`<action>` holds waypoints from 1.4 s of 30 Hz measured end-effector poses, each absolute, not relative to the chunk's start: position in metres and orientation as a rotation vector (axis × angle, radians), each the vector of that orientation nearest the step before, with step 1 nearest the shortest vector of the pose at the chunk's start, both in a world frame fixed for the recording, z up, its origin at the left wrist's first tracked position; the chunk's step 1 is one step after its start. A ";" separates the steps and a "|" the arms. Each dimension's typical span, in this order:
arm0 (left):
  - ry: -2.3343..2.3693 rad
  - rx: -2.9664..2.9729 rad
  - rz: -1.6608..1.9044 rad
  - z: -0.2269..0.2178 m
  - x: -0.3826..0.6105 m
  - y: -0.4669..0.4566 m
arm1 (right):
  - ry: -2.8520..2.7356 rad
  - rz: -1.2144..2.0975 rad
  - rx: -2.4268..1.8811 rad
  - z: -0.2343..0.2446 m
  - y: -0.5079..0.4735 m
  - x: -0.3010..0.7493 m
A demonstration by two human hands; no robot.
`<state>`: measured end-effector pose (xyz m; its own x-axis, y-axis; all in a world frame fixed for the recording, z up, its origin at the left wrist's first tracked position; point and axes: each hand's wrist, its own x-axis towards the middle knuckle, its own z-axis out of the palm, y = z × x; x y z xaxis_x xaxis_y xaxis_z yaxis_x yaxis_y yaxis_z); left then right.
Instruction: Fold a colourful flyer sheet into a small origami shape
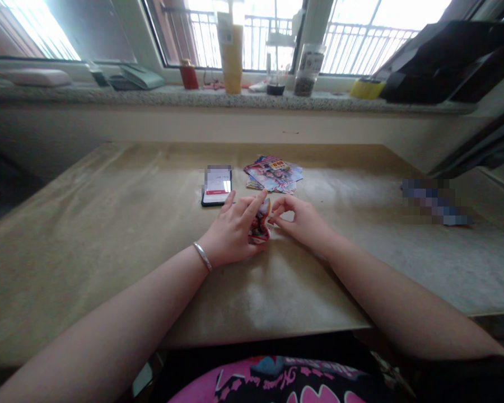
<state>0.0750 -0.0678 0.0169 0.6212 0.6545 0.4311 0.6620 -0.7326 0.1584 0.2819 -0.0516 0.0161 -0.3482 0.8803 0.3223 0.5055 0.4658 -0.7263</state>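
Observation:
A small, colourful printed paper piece (pixel 259 224) lies on the table in front of me, its right edge buckled upward. My left hand (pixel 235 226) covers its left part, with the thumb along the lower edge and the fingers stretched across the top, holding it. At the right edge of the paper, my right hand (pixel 296 221) pinches with thumb and forefinger. Part of the paper is hidden under my left hand. Just beyond the hands is a loose pile of printed cards or leaflets (pixel 275 172). A phone (pixel 217 186) with a lit screen lies to the left of the pile.
The table (pixel 130 224) reaches to the wall below the window. A blurred-out flat item (pixel 437 204) lies at the far right. On the stone windowsill (pixel 151 96) stand a red-capped jar (pixel 189 75), a yellow bottle (pixel 232 59), a clear container (pixel 308 70) and a black bag (pixel 441 61).

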 end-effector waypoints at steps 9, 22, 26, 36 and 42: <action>-1.125 -2.801 -0.760 0.019 0.073 -0.070 | -1.882 0.821 -1.124 0.016 -0.052 0.281; -1.167 -2.823 -0.892 0.023 0.077 -0.071 | -1.749 0.862 -1.195 0.012 -0.051 0.281; -1.203 -2.804 -0.929 0.023 0.077 -0.071 | -1.731 0.841 -1.147 0.011 -0.051 0.281; -1.210 -2.850 -0.915 0.018 0.077 -0.070 | -1.806 0.727 -1.025 0.016 -0.056 0.280; -1.170 -2.795 -1.007 0.016 0.077 -0.069 | -1.763 0.741 -1.020 0.016 -0.057 0.279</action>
